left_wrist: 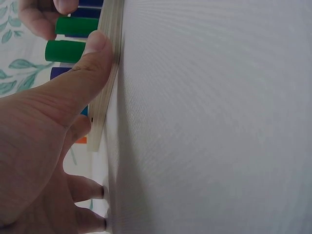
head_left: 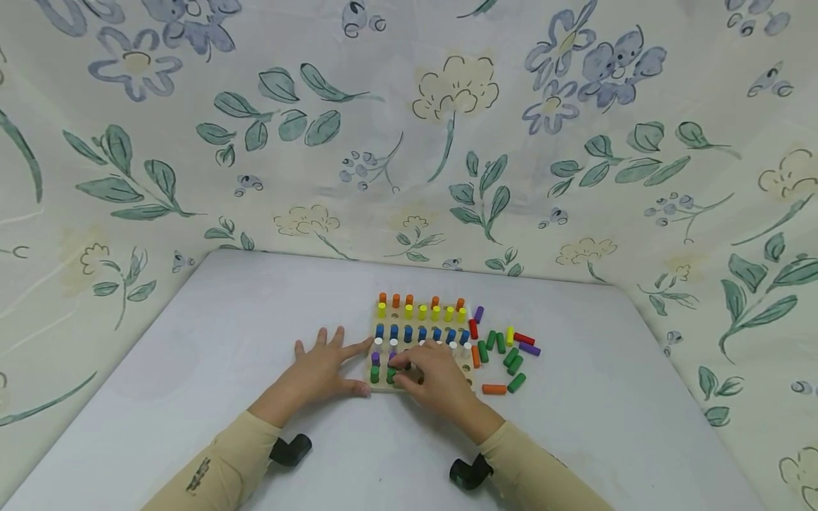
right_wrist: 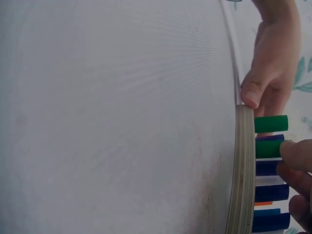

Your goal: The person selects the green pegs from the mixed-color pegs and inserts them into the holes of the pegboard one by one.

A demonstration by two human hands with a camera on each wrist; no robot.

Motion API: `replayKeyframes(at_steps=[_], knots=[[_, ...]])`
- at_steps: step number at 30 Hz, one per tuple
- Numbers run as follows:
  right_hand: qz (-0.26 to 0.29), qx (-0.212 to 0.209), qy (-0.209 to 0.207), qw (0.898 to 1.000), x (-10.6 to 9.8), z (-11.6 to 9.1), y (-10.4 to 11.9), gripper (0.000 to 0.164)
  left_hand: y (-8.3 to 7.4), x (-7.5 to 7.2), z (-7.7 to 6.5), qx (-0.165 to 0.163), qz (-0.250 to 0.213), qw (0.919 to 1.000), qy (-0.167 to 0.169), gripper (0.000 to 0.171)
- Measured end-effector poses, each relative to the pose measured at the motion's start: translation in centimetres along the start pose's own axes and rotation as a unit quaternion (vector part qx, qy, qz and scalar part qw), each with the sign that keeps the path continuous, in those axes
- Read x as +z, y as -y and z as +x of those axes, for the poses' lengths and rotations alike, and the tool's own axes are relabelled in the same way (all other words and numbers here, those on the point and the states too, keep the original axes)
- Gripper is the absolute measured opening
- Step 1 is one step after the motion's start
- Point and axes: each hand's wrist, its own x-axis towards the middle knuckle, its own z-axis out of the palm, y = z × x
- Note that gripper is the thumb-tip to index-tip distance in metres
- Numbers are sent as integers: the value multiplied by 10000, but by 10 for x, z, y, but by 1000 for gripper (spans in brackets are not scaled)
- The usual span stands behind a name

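A wooden pegboard (head_left: 415, 321) lies on the table with rows of orange, yellow, blue, white, purple and green pegs standing in it. My left hand (head_left: 322, 367) is spread at its left side, thumb and forefinger touching the edge. Over the board's near part, my right hand (head_left: 437, 374) pinches the top of a green peg (right_wrist: 269, 148), which stands upright in the front row. Beside that peg, at the near left corner, stands another green peg (head_left: 374, 375). The right hand hides part of the white, purple and green rows.
Loose green pegs (head_left: 513, 357) lie right of the board, among red, purple, yellow and orange ones. An orange peg (head_left: 494, 389) lies nearest the front. The white table (head_left: 255, 305) meets a floral cloth (head_left: 383, 142) at the back and sides.
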Motion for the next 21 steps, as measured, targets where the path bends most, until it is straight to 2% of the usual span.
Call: replayKeyframes(at_steps=[21], knots=[[158,40,-122,9998,-8,-9,-9,21,0,1,0,-41,16,10000,-6,94]])
